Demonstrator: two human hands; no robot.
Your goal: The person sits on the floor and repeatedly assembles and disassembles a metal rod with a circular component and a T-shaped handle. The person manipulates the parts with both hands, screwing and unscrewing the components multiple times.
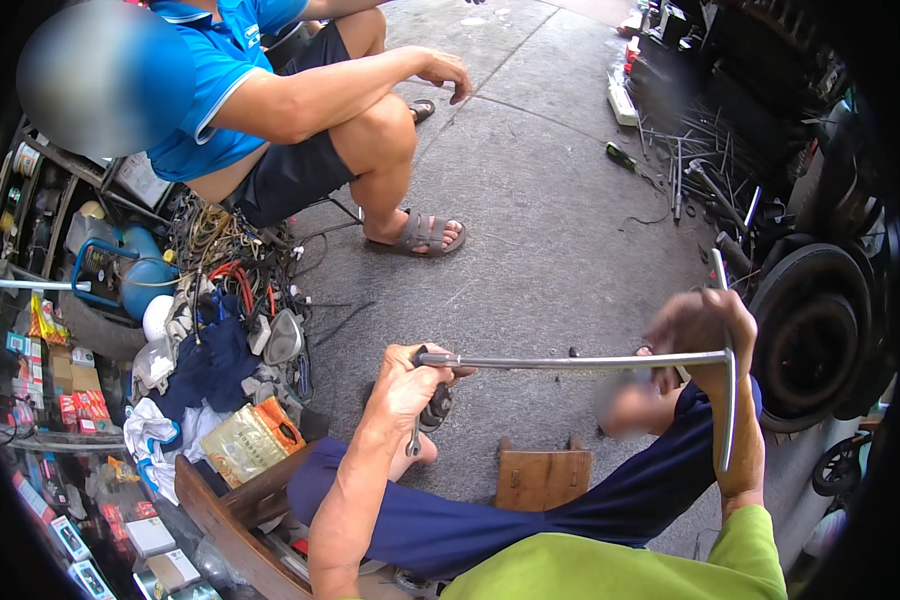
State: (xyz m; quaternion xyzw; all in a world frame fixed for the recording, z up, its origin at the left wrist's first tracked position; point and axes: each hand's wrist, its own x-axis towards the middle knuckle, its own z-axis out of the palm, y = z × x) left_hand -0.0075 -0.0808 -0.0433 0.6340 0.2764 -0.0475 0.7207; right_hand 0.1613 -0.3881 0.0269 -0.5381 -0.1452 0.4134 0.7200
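A long metal T-handle wrench [580, 362] lies across my view, its shaft nearly level and its crossbar at the right. My left hand [402, 385] is closed around the shaft's left end. Below that hand a small spanner [413, 438] points downward, beside a dark rounded piece; whether the hand holds that piece too, I cannot tell. At the crossbar, my right hand [708, 325] is closed around the bar near where it meets the shaft. Some of its fingers are blurred or hidden.
A small wooden stool [543, 478] stands between my legs. Ahead left sits a person in a blue shirt [240, 85]. Cables and cloths [210, 360] are heaped at left, near boxed goods [90, 410]. At right are a wheel [808, 335] and scattered metal rods [680, 175].
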